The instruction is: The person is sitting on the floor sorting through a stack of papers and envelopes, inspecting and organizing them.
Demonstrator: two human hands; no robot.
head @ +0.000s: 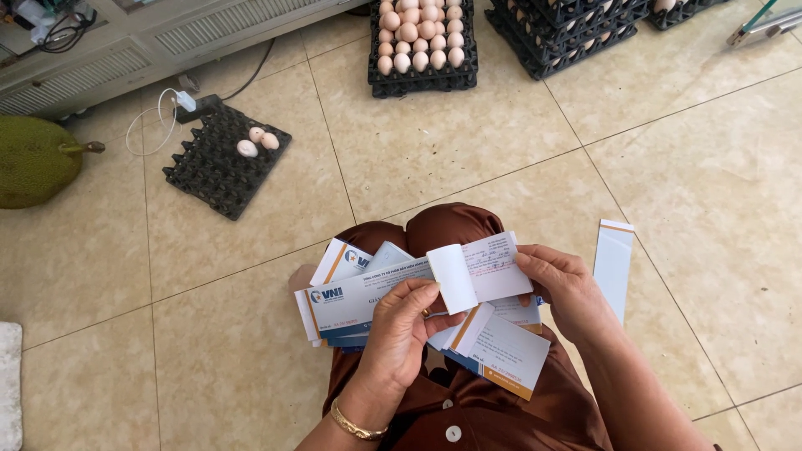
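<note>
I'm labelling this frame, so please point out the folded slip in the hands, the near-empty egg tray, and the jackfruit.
Folded slip (489, 269), head view: on its printed right half.
Near-empty egg tray (219, 171), head view: on bare black cups below the three eggs.
Jackfruit (33, 160), head view: middle of its green rind.

The left hand (401, 334) covers the middle of the fanned paper slips (368, 292), and its fingertips curl out of sight behind a folded-over sheet (480, 271). The right hand (564, 288) hides that sheet's far edge, and its forearm runs off the lower right of the frame. Printing on the slips is too small to tell. At the left edge, the green jackfruit (33, 159) is cut off; along the top, the stacked egg trays (422, 42) and a grey cabinet (125, 50) are cropped.
</note>
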